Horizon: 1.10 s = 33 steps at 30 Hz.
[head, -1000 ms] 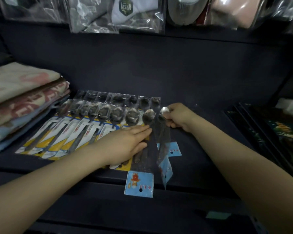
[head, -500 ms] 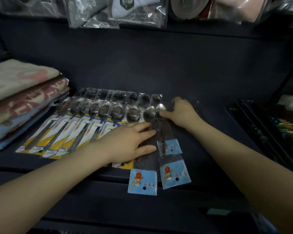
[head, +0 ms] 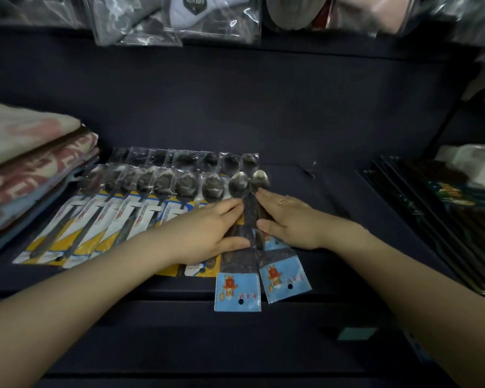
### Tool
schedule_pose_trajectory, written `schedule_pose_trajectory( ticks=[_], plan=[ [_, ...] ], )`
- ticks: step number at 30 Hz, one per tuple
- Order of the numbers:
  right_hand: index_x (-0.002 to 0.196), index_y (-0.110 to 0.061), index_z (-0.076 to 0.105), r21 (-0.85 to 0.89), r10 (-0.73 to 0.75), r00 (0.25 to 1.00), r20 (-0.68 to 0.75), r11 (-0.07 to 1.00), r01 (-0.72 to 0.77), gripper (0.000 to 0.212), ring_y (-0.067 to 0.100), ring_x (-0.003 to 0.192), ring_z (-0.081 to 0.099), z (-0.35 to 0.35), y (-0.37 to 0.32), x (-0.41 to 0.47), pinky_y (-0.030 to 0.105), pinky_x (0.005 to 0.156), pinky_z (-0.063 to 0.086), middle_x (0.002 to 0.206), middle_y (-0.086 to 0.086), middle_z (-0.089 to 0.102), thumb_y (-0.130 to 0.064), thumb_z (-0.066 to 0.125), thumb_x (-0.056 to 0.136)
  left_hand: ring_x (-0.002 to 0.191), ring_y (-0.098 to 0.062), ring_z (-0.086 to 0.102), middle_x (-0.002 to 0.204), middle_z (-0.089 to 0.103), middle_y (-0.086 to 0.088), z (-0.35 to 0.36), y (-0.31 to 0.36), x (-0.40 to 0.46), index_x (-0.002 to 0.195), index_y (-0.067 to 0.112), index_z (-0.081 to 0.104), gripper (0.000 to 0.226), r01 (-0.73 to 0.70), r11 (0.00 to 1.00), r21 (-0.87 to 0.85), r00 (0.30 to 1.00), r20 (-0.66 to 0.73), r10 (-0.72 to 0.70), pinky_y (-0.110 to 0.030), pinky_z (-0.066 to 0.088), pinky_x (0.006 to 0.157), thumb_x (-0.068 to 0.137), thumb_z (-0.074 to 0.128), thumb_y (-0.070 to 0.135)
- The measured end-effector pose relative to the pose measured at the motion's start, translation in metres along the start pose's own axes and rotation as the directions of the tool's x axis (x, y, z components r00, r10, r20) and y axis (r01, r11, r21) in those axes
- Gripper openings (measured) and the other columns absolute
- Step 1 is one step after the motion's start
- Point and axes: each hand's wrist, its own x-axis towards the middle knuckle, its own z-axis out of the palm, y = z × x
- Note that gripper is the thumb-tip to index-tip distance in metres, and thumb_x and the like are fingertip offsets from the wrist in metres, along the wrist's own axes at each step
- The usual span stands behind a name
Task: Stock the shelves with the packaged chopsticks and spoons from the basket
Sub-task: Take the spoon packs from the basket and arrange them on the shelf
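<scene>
Your left hand [head: 207, 233] lies flat, fingers nearly straight, pressing on the left of two clear-sleeved metal spoons with blue cartoon header cards [head: 237, 292]. Your right hand [head: 289, 222] lies flat as well, fingers together and thumb spread, holding down the second blue-carded spoon [head: 284, 278] just beside the first. Neither hand grips anything; both only press and nudge.

A second ago the right hand was pinching that second packet by its bowl end, and the packet stood on edge, twisted. Now it lies flat, bowl far and card near, parallel to its neighbour, so this packet looks placed and only squaring-up remains.

To the left, touching the pair, runs the row of clear-packed metal spoons on yellow and white cards [head: 115, 219], with a second row of packed spoon bowls [head: 185, 159] peeking out farther back. No chopsticks or basket are in view.

Everything rests on the dark navy shelf [head: 333, 191], bare to the right of your hands. Folded patterned towels [head: 25, 169] are stacked at far left, dark flat packets [head: 431, 208] lie at right, and plastic-bagged goods [head: 179, 18] hang above.
</scene>
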Motion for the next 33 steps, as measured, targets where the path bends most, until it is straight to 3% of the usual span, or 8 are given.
schedule_pose_trajectory(
  ticks=[6, 9, 12, 16, 20, 24, 29, 33],
  plan=[
    [0.150, -0.026, 0.001, -0.027, -0.040, 0.999, 0.012, 0.999, 0.040, 0.058, 0.013, 0.147, -0.005, -0.001, -0.005, 0.000, 0.030, 0.118, -0.002, 0.160, -0.002, -0.009, -0.039, 0.027, 0.100, 0.140, -0.015, 0.014, 0.156, 0.005, 0.002, 0.000, 0.000, 0.001, 0.146, 0.012, 0.011, 0.075, 0.010, 1.000, 0.019, 1.000, -0.009, -0.010, -0.026, 0.017, 0.114, 0.089, 0.033, 0.056],
    [0.149, -0.023, 0.019, 0.134, -0.019, 0.985, -0.172, 0.990, 0.042, 0.056, 0.013, 0.146, 0.012, -0.008, 0.005, -0.005, 0.031, 0.119, 0.013, 0.159, -0.002, 0.011, -0.039, 0.036, 0.098, 0.138, -0.015, 0.017, 0.153, 0.015, 0.001, -0.006, 0.002, 0.005, 0.145, 0.017, 0.019, 0.071, -0.009, 1.000, 0.028, 0.996, -0.087, 0.012, -0.028, 0.019, 0.113, 0.088, 0.034, 0.057],
    [0.139, -0.015, 0.041, 0.233, 0.286, 0.863, -0.417, 0.951, -0.203, 0.047, 0.028, 0.133, 0.039, -0.017, 0.034, -0.007, 0.037, 0.108, 0.034, 0.144, 0.011, 0.042, -0.033, 0.045, 0.096, 0.141, -0.013, 0.009, 0.155, 0.005, 0.007, -0.017, 0.005, 0.012, 0.145, 0.032, 0.010, 0.072, -0.056, 0.998, 0.015, 0.996, -0.064, 0.057, -0.031, 0.018, 0.114, 0.085, 0.037, 0.061],
    [0.132, -0.005, 0.041, 0.126, 0.576, 0.773, -0.266, 0.816, -0.565, 0.042, 0.038, 0.121, 0.043, -0.015, 0.061, -0.003, 0.040, 0.098, 0.039, 0.132, 0.021, 0.047, -0.026, 0.043, 0.096, 0.143, -0.011, -0.001, 0.155, -0.010, 0.013, -0.023, 0.012, 0.026, 0.143, 0.041, 0.005, 0.085, -0.071, 0.997, 0.027, 0.992, 0.107, 0.067, -0.035, 0.016, 0.115, 0.075, 0.045, 0.070],
    [0.119, 0.000, 0.049, 0.314, 0.586, 0.761, -0.279, 0.804, -0.504, 0.029, 0.033, 0.106, 0.055, -0.015, 0.056, 0.007, 0.029, 0.076, 0.044, 0.116, 0.020, 0.057, -0.011, 0.047, 0.093, 0.143, -0.013, 0.005, 0.156, -0.006, 0.012, -0.021, 0.012, 0.030, 0.145, 0.037, 0.007, 0.089, -0.045, 0.999, 0.018, 0.988, 0.147, 0.042, -0.033, 0.019, 0.114, 0.073, 0.048, 0.070],
    [0.069, -0.009, 0.049, 0.552, 0.585, 0.792, -0.175, 0.724, -0.413, 0.022, 0.018, 0.062, 0.050, -0.024, 0.045, 0.017, 0.022, 0.042, 0.036, 0.072, 0.006, 0.051, -0.010, 0.053, 0.090, 0.141, -0.011, 0.010, 0.156, 0.002, 0.010, -0.019, 0.013, 0.027, 0.146, 0.032, 0.009, 0.093, -0.071, 0.997, 0.011, 0.992, 0.107, 0.069, -0.029, 0.019, 0.112, 0.072, 0.052, 0.069],
    [0.084, -0.001, 0.062, 0.877, 0.600, 0.796, -0.077, 0.421, -0.233, 0.008, 0.021, 0.054, 0.051, -0.033, 0.033, 0.024, 0.024, 0.049, 0.039, 0.069, 0.014, 0.055, -0.002, 0.055, 0.087, 0.133, -0.007, 0.025, 0.151, 0.012, 0.013, -0.016, 0.014, 0.024, 0.146, 0.025, 0.010, 0.102, -0.068, 0.997, -0.032, 0.996, 0.059, 0.070, -0.019, 0.028, 0.102, 0.067, 0.059, 0.069],
    [0.082, 0.000, 0.057, 0.910, 0.642, 0.765, -0.056, 0.347, -0.225, 0.007, 0.019, 0.047, 0.047, -0.033, 0.030, 0.042, 0.019, 0.041, 0.035, 0.063, 0.013, 0.052, 0.004, 0.053, 0.079, 0.132, -0.008, 0.026, 0.149, 0.012, 0.015, -0.016, 0.014, 0.023, 0.146, 0.022, 0.008, 0.107, -0.054, 0.997, -0.048, 0.997, 0.052, 0.057, -0.022, 0.032, 0.104, 0.065, 0.059, 0.070]
  ],
)
